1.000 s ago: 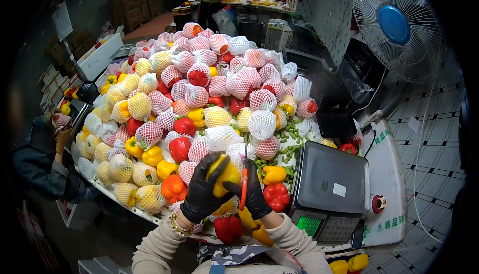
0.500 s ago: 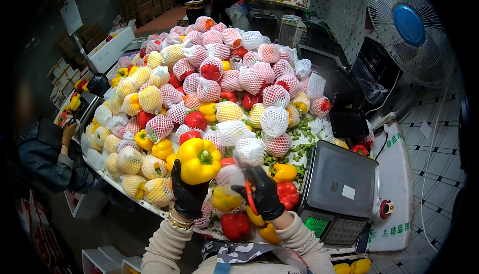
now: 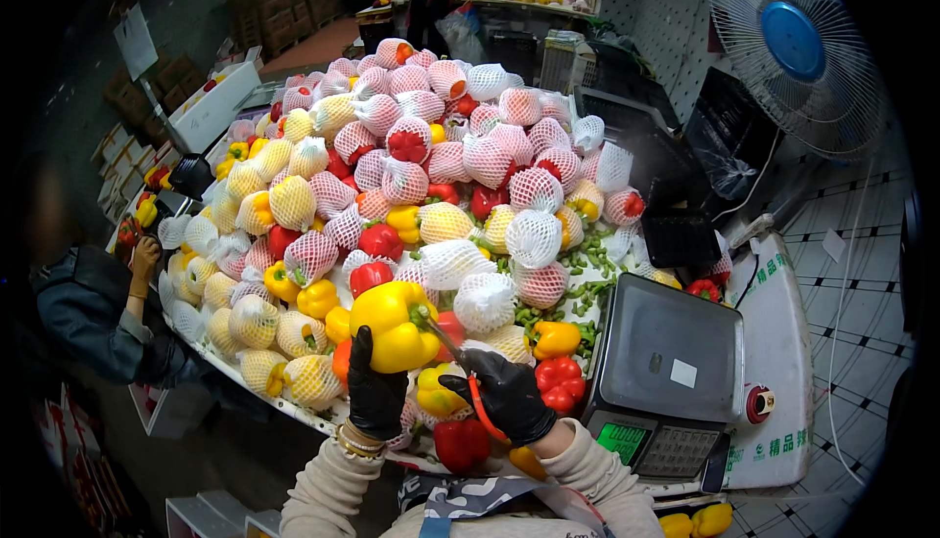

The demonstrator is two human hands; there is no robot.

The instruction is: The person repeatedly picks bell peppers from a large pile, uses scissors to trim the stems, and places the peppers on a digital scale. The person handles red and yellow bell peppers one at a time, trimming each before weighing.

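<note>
A large yellow bell pepper rests in my black-gloved left hand, its stem turned toward the right. My right hand, also in a black glove, is closed around red-handled clippers. Their thin tips reach the green stem; whether the blades have closed on it is too small to tell. Beneath both hands lie bare peppers, among them a red bell pepper and a yellow one. Cut green stems are scattered beyond my right hand.
A heap of peppers in foam nets covers the table. To the right stand a digital scale and a large fan. On the left, a co-worker's gloved hand is near more peppers. Black trays sit behind the scale.
The yellow bell pepper has turned, swinging its stem from facing up to pointing right. My right hand has brought the clippers' tips to the stem.
</note>
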